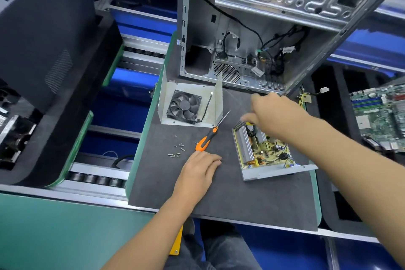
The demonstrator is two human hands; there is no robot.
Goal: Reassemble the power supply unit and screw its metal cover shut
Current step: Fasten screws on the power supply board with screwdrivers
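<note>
Screwdriver [208, 138] between fan cover [188, 103], circuit board [263, 149].

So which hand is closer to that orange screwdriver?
Left. The left hand rests flat on the mat right at the handle end of the screwdriver. The right hand is off to its right, over the circuit board.

Open supply base [263, 153], fan cover [188, 103] apart.
</note>
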